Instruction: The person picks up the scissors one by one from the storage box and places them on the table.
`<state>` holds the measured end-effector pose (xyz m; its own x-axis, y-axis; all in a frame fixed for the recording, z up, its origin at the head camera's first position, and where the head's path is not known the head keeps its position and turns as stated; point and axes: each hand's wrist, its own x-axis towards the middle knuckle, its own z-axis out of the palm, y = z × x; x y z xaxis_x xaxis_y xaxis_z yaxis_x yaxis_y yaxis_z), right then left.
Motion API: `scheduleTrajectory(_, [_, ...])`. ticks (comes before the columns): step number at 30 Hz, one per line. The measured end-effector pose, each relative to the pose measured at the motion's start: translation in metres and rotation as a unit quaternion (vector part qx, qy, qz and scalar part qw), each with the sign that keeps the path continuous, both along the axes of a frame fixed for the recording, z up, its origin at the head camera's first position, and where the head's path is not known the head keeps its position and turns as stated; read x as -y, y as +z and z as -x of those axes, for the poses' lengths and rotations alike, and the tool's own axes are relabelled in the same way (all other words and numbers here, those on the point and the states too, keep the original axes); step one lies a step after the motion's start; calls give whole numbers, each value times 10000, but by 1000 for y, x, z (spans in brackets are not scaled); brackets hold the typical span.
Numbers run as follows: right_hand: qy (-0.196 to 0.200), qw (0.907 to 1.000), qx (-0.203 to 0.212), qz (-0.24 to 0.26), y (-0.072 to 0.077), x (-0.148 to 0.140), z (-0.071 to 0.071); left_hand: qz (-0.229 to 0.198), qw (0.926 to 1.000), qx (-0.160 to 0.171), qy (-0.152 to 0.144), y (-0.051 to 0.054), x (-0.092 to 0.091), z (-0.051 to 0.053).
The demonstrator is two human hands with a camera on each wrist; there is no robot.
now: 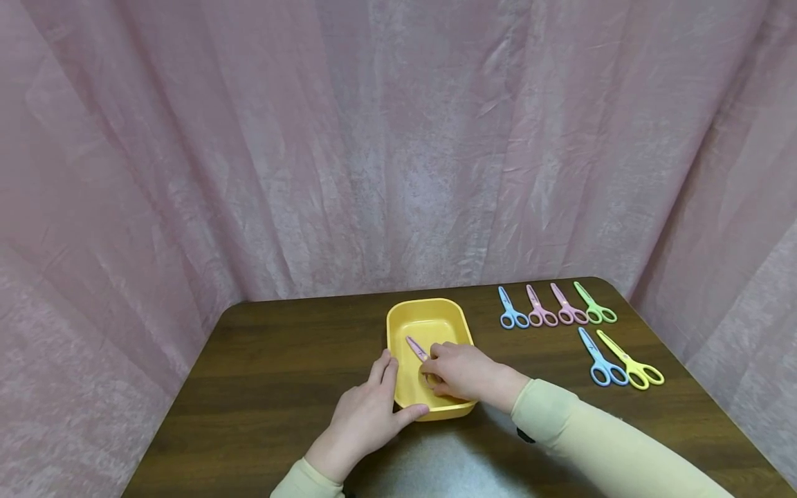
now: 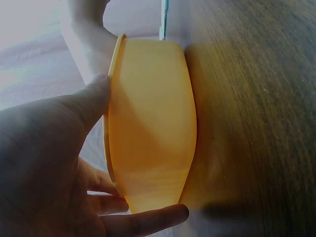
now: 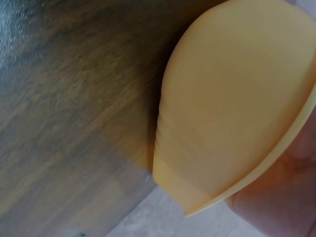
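A yellow plastic bin (image 1: 436, 413) stands on the table. Across its near left corner lies my left hand (image 1: 367, 415), thumb on the near rim and straight fingers along the left side. The left wrist view shows that hand (image 2: 54, 148) against the bin's outer wall (image 2: 153, 108). Inside the bin, my right hand (image 1: 461, 371) grips pink-purple scissors (image 1: 416, 347), tip pointing away and left; the fingers hide the handles. From the right wrist, the bin's wall (image 3: 237, 98) covers most of the right hand (image 3: 276, 197), and the scissors are hidden.
At the back right lie blue scissors (image 1: 513, 318), two pink pairs (image 1: 542, 315) and green scissors (image 1: 599, 312) in a row. Nearer are another blue pair (image 1: 604, 366) and yellow scissors (image 1: 638, 370). Pink curtains (image 1: 398, 138) hang behind the brown wooden table (image 1: 280, 360).
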<state>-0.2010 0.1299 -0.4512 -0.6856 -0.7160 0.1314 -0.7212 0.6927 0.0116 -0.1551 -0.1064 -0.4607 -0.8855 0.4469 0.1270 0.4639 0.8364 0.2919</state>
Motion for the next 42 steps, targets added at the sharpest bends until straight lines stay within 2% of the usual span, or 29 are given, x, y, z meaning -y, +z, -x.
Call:
scheduleTrajectory(8, [-149,9999,-17,60,-6,4,1,-29,10000,70,20,-1,1,-1])
scheduleTrajectory(22, [-329,9994,62,-89,-2,8,-1,-97,10000,18,-14,-3,0,0])
scheduleTrajectory(35, [-577,9969,-535,37,1,11,-4,-64,9999,150,-3,1,0,-1])
scheduleTrajectory(42, [-786,9954,-544,77,11,11,-10,-48,9998,188,-4,1,0,0])
